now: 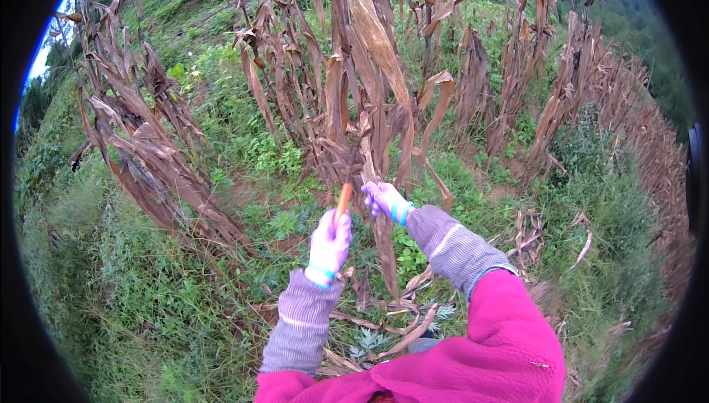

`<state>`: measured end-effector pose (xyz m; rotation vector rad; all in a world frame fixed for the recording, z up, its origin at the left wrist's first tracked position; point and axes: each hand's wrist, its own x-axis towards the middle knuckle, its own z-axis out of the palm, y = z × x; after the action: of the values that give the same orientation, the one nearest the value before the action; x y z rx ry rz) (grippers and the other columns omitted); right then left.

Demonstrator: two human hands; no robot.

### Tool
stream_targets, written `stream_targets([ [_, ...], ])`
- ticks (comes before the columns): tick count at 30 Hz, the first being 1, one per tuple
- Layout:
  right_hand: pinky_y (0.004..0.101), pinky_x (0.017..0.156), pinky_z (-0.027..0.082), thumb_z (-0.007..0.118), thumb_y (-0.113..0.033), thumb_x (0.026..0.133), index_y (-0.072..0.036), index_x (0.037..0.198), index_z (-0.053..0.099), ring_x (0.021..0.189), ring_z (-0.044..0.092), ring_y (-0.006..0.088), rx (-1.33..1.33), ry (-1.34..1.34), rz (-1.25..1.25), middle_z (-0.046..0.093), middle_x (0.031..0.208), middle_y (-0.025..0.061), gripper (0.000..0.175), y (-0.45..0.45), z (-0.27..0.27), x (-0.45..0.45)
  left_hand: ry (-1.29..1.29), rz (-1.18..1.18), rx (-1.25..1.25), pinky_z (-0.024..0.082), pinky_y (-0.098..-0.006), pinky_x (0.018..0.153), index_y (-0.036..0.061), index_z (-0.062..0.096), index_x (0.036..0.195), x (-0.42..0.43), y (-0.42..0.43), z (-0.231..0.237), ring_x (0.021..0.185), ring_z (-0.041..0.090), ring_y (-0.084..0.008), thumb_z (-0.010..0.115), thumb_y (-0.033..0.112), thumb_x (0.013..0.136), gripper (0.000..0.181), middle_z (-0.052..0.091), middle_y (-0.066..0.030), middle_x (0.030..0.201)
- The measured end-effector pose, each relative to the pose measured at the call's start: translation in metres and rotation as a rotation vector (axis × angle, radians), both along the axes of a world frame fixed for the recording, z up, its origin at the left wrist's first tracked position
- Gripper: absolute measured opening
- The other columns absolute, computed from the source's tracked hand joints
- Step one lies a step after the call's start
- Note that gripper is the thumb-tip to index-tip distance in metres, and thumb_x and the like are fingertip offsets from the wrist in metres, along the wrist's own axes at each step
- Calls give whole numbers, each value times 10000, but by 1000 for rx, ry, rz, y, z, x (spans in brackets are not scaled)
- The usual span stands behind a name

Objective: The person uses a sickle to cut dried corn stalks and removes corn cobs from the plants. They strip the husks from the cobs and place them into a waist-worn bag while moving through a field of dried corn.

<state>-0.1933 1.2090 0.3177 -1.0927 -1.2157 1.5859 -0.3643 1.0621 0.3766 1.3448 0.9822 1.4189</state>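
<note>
My left hand (329, 242), in a white-and-purple glove, is wrapped around an orange handle (344, 199) that points up and away from me. The dark, blurred part beyond the handle blends into the stalks, so its shape cannot be made out. Just to the right, my right hand (385, 199), gloved in purple with a teal cuff, has its fingers curled at a dry corn leaf (368, 154) low on a bunch of withered stalks. Brown corn stalks with hanging leaves (339, 93) rise directly in front of both hands. Another long dry leaf (386, 253) hangs below my right hand.
A leaning bunch of dry corn stalks (160, 165) stands at the left. More standing stalks (512, 65) are at the right. Loose dry leaves (407, 336) lie by my feet among green weeds (160, 292). Flattened brown stalks (626, 104) cover the far right slope.
</note>
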Motion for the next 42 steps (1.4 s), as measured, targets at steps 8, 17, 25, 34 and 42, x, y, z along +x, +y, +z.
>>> stream_targets([
  [8,300,476,431,454,-373,964,-33,942,659,513,505,125,269,-691,4,578,630,14,397,-31,72,84,790,115,49,467,-312,589,43,587,1062,-8,20,17,616,528,-120,569,301,934,289,553,-35,700],
  [17,412,812,492,642,-443,835,-21,1135,620,905,646,301,136,-1216,-132,674,970,159,518,2,62,244,75,36,-11,315,-195,381,81,568,1023,-33,13,75,434,382,-30,514,327,973,256,479,58,617],
  [25,390,952,461,641,-405,842,-2,1304,481,1098,597,309,567,-1094,-126,609,1195,195,634,-34,158,195,-208,152,-9,314,-241,327,109,501,905,-4,100,176,410,379,-69,548,235,926,137,483,27,623],
  [34,425,983,410,592,-397,873,-62,1266,485,1145,532,344,1400,-1296,-338,563,1231,171,527,-34,309,132,-441,-138,-185,302,-247,365,122,499,852,41,161,224,430,365,-82,480,251,947,161,449,26,611],
  [42,462,1107,248,755,-375,710,-198,1290,483,1257,429,266,1978,-1982,-366,499,1290,63,664,-47,407,62,-304,-280,-114,295,-225,378,117,534,1069,62,67,190,447,364,-60,514,301,970,210,487,27,669],
])
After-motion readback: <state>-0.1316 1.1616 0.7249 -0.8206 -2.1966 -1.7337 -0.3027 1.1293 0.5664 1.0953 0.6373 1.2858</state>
